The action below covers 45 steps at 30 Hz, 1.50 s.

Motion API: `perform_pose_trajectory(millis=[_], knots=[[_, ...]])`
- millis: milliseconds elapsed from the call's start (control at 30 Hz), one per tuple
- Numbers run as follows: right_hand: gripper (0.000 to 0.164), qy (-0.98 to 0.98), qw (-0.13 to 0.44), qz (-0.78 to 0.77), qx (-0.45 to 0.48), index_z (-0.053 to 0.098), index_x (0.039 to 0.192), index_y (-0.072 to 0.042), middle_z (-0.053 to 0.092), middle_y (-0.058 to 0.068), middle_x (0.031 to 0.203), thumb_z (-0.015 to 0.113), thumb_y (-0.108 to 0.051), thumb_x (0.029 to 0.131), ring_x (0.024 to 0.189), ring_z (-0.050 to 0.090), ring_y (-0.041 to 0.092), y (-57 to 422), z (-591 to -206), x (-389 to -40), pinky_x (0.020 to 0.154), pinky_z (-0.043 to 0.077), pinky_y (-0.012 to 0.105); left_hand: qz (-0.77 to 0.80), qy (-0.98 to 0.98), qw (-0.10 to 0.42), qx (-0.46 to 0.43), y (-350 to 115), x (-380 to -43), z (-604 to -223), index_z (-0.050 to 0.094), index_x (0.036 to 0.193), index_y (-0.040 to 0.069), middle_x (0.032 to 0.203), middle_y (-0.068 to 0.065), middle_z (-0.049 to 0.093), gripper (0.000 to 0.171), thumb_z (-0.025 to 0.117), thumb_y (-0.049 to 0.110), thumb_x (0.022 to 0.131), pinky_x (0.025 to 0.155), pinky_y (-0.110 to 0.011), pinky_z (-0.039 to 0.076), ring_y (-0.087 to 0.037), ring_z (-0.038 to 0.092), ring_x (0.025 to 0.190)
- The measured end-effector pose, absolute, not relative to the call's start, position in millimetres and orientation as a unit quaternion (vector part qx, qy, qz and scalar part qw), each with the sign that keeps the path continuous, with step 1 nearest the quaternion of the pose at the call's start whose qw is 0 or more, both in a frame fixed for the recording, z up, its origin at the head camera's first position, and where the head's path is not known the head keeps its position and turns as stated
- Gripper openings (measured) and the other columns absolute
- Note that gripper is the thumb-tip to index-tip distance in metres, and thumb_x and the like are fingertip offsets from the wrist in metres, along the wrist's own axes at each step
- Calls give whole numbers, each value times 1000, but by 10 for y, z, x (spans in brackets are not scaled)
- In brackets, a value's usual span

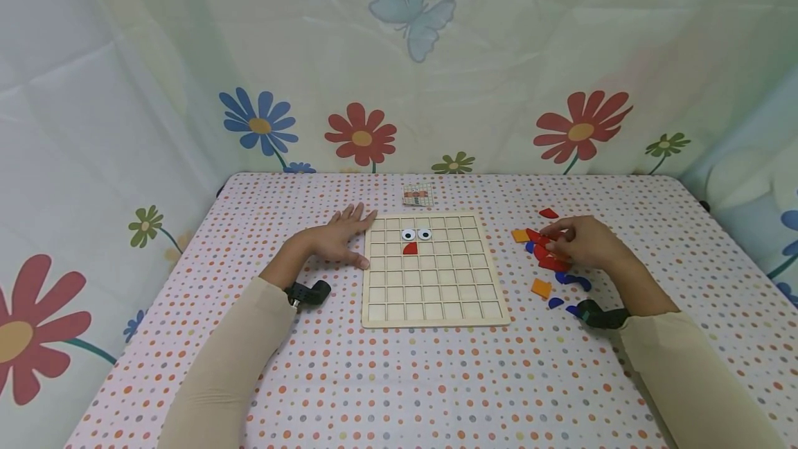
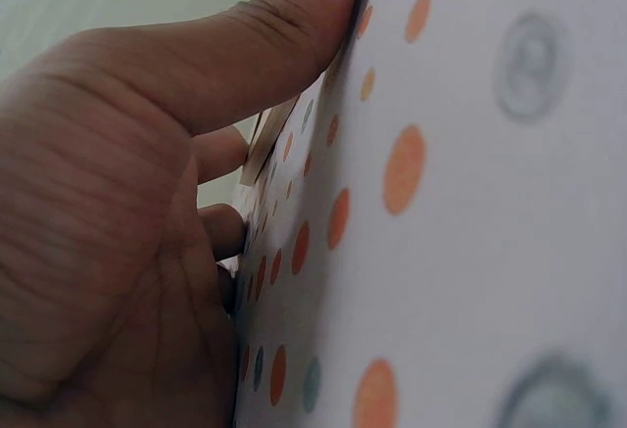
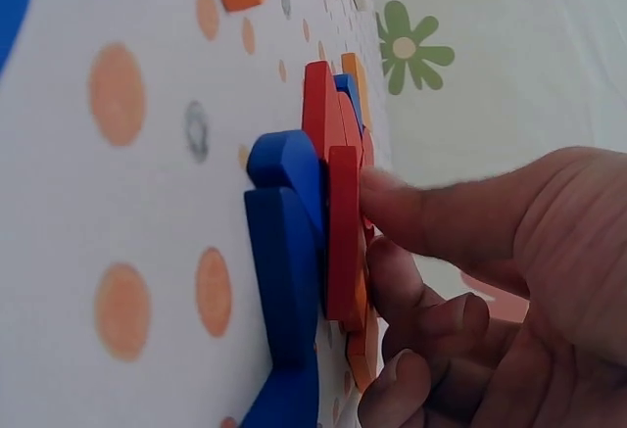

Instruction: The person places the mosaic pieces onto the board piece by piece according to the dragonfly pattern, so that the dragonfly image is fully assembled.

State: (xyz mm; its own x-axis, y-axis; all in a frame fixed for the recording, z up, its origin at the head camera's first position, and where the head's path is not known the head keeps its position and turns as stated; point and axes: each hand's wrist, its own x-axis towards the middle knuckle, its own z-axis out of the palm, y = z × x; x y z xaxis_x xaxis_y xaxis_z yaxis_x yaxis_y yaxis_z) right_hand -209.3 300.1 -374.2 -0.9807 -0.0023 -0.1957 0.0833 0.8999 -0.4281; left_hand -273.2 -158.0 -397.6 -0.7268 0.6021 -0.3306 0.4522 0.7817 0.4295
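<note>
A wooden grid board (image 1: 433, 294) lies flat on the table, bearing two round eye pieces (image 1: 408, 235) and a red curved-edge piece (image 1: 410, 249) below them. My left hand (image 1: 337, 238) rests at the board's left edge, fingers spread, thumb against the rim. To the right of the board, my right hand (image 1: 589, 242) reaches over a pile of red pieces (image 1: 553, 264). In the right wrist view its thumb touches a red piece (image 3: 343, 232), with the other fingers bent below; I cannot tell whether they pinch it. Blue pieces (image 3: 279, 271) lie right beside it.
A small printed card (image 1: 418, 195) lies behind the board. Orange squares (image 1: 541, 288), blue pieces (image 1: 556, 303) and a lone red piece (image 1: 548, 213) are scattered around the pile. The dotted tablecloth (image 1: 374, 386) covers the table, and a flowered curtain (image 1: 499, 61) hangs behind it.
</note>
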Motion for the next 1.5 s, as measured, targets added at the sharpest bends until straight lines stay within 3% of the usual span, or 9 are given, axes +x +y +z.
perform_pose_trajectory(millis=[233,500,633,767,1100,1500], knots=[[44,968,110,-223,24,61,129,-1,53,16,87,67,-24,92,72,49,23,2992,-3719,-2085,54,42,28,162,915,230,290,-1594,-2733,-3981,-1,160,21,165,-12,-16,109,71,53,84,124,-51,-8,-30,-19,152],[44,968,114,-222,24,61,127,0,56,18,92,68,-24,91,75,51,24,3030,-3710,-2103,56,45,26,167,916,231,281,-1588,-2730,-3975,0,160,23,165,-10,-16,109,73,51,84,124,-50,-8,-29,-20,152],[42,968,86,-232,34,63,126,-1,60,23,99,68,-27,93,79,53,27,3091,-3687,-2104,57,46,26,168,917,231,280,-1581,-2730,-3966,0,160,23,165,-10,-16,109,73,51,84,124,-50,-9,-29,-20,152],[44,970,66,-227,56,62,126,1,58,28,106,65,-29,95,85,53,33,3152,-3668,-2096,60,47,31,168,916,230,282,-1579,-2728,-3959,0,160,23,165,-11,-16,109,73,50,84,124,-50,-9,-29,-20,152],[54,969,80,-216,85,61,124,2,53,32,116,67,-40,91,98,52,44,3196,-3765,-2123,69,50,44,176,913,229,290,-1596,-2727,-3964,0,160,20,165,-12,-16,109,73,48,84,124,-50,-10,-30,-20,152],[50,974,56,-203,90,64,116,6,58,32,113,69,-36,89,98,55,45,3184,-3801,-2116,70,51,47,167,914,231,289,-1587,-2750,-3984,0,160,20,165,-12,-16,109,74,48,84,124,-49,-10,-30,-20,152]])
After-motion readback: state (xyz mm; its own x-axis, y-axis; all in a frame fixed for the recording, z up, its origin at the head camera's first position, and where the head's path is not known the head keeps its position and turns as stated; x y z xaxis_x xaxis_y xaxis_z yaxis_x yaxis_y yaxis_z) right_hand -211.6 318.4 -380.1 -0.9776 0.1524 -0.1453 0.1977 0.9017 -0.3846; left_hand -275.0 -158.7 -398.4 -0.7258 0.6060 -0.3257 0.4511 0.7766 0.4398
